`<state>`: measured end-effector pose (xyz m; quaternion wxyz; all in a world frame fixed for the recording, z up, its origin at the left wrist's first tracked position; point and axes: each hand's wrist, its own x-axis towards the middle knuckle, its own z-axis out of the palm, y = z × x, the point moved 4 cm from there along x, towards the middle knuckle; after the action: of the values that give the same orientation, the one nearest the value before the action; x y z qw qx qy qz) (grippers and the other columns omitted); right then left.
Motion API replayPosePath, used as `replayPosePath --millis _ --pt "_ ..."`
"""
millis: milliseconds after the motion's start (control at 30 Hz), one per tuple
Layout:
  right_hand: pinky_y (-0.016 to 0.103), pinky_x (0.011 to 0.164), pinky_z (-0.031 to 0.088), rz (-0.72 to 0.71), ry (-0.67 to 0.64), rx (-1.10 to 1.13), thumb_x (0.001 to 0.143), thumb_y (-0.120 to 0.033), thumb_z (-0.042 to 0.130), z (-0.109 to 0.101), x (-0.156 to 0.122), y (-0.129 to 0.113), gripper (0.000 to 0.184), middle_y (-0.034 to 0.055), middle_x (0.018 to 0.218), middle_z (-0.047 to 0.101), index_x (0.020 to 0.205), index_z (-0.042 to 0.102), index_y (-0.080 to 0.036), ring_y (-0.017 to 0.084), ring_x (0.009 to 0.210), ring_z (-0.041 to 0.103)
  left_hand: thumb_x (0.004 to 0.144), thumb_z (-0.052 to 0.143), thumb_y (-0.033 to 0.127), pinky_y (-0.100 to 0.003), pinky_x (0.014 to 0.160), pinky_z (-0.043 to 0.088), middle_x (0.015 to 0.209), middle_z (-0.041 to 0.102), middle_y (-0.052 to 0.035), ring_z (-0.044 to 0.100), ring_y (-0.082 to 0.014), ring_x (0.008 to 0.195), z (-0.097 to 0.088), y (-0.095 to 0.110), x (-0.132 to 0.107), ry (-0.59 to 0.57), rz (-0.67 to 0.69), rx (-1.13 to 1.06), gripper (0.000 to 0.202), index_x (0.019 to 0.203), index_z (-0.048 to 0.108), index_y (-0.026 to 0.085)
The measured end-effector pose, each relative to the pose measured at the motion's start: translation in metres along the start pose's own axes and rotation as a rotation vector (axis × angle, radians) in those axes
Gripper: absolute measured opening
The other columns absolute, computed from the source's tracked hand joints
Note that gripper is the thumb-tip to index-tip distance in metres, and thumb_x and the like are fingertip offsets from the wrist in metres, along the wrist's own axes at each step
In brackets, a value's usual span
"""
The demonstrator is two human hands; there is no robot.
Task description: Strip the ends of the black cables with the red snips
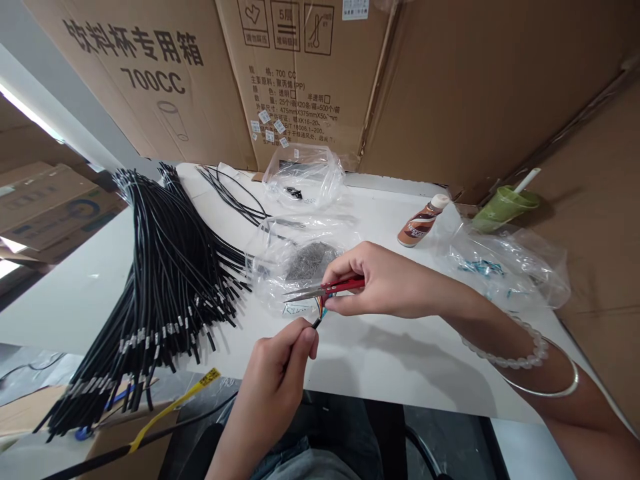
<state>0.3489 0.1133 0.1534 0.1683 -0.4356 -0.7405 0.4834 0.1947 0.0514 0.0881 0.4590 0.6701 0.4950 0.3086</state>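
My left hand (277, 373) is closed in a pinch on the end of a black cable (317, 323), whose coloured inner wires fan out at the tip. My right hand (385, 280) is closed on red-handled snips (325, 290), blades pointing left just above those wires. Both hands hover over the front part of the white table (380, 360). Behind the snips lies a clear bag of small metal parts (305, 260).
A large bundle of black cables (165, 280) fans across the table's left and hangs off the front edge. A brown bottle (423, 223), a green cup (503, 207) and more clear bags (505, 267) lie at right. Cardboard boxes (300, 73) wall the back.
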Motion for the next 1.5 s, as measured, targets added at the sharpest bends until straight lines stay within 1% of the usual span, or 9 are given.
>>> replayPosePath --millis 100,300,500,633,767,900,1033,1267,1500 --pt "0.021 0.050 0.031 -0.130 0.129 -0.191 0.076 -0.014 0.060 0.002 -0.004 -0.002 0.010 -0.0029 0.063 0.062 0.078 0.069 -0.018 0.008 0.054 0.049 0.097 0.035 0.042 -0.026 0.049 0.021 0.054 0.029 0.0062 0.027 -0.0110 0.050 -0.001 -0.003 0.002 0.018 -0.064 -0.059 0.038 0.065 0.042 0.021" --pt "0.026 0.046 0.029 -0.765 0.471 -0.789 0.084 -0.009 0.045 0.025 -0.023 -0.006 0.025 -0.0028 0.058 0.064 0.083 0.068 -0.018 0.010 0.049 0.050 0.089 0.049 0.050 -0.025 0.051 0.023 0.058 0.028 0.0047 0.026 -0.0111 0.055 -0.003 -0.004 0.003 0.127 -0.169 -0.354 0.042 0.061 0.042 0.020" --pt "0.028 0.039 0.024 -0.962 0.680 -0.819 0.091 -0.012 0.044 0.039 -0.031 -0.001 0.023 -0.0039 0.050 0.056 0.089 0.067 -0.014 0.009 0.043 0.043 0.083 0.055 0.061 -0.022 0.048 0.025 0.053 0.023 0.0080 0.017 -0.0091 0.052 0.001 -0.010 0.003 0.123 -0.296 -0.599 0.048 0.063 0.041 0.020" --pt "0.027 0.040 0.027 -0.903 0.704 -0.690 0.088 -0.013 0.048 0.039 -0.029 0.002 0.019 -0.0034 0.052 0.059 0.094 0.066 -0.014 0.009 0.042 0.048 0.086 0.052 0.059 -0.022 0.046 0.019 0.053 0.023 0.0076 0.018 -0.0092 0.050 0.000 -0.011 0.005 0.125 -0.219 -0.562 0.048 0.061 0.039 0.020" --pt "0.021 0.045 0.039 -0.607 0.640 -0.211 0.081 -0.009 0.049 0.031 -0.022 0.009 0.023 -0.0034 0.062 0.067 0.089 0.066 -0.021 0.008 0.047 0.054 0.092 0.045 0.050 -0.025 0.046 0.018 0.054 0.026 0.0058 0.021 -0.0104 0.049 -0.003 -0.007 0.005 0.090 -0.064 -0.370 0.043 0.062 0.045 0.020" --pt "0.021 0.048 0.041 -0.263 0.511 0.193 0.077 -0.016 0.065 0.031 -0.014 0.016 0.004 -0.0022 0.062 0.065 0.077 0.067 -0.019 0.010 0.052 0.054 0.095 0.041 0.043 -0.024 0.051 0.027 0.057 0.039 0.0034 0.035 -0.0118 0.053 -0.007 0.002 0.004 0.117 0.017 -0.165 0.036 0.072 0.054 0.019" --pt "0.021 0.049 0.041 -0.127 0.450 0.370 0.076 -0.027 0.073 0.035 -0.012 0.017 0.012 -0.0019 0.063 0.062 0.070 0.066 -0.019 0.010 0.055 0.052 0.093 0.046 0.044 -0.024 0.045 0.021 0.053 0.030 0.0060 0.026 -0.0100 0.047 -0.009 0.005 0.005 0.199 0.056 -0.066 0.036 0.067 0.054 0.019" --pt "0.019 0.045 0.037 -0.425 0.585 0.008 0.079 -0.008 0.056 0.042 -0.027 0.003 0.014 -0.0044 0.060 0.064 0.081 0.065 -0.018 0.006 0.046 0.050 0.090 0.046 0.052 -0.026 0.046 0.018 0.048 0.028 0.0041 0.023 -0.0098 0.046 -0.008 -0.006 0.009 0.248 -0.033 -0.289 0.051 0.053 0.052 0.018" --pt "0.027 0.039 0.026 -0.830 0.716 -0.698 0.086 -0.011 0.043 0.052 -0.045 -0.014 0.023 -0.0058 0.047 0.049 0.092 0.065 -0.014 0.009 0.041 0.037 0.073 0.065 0.064 -0.023 0.041 0.007 0.041 0.022 0.0071 0.014 -0.0045 0.041 -0.002 -0.005 0.015 -0.007 -0.242 -0.724 0.060 0.042 0.046 0.016"
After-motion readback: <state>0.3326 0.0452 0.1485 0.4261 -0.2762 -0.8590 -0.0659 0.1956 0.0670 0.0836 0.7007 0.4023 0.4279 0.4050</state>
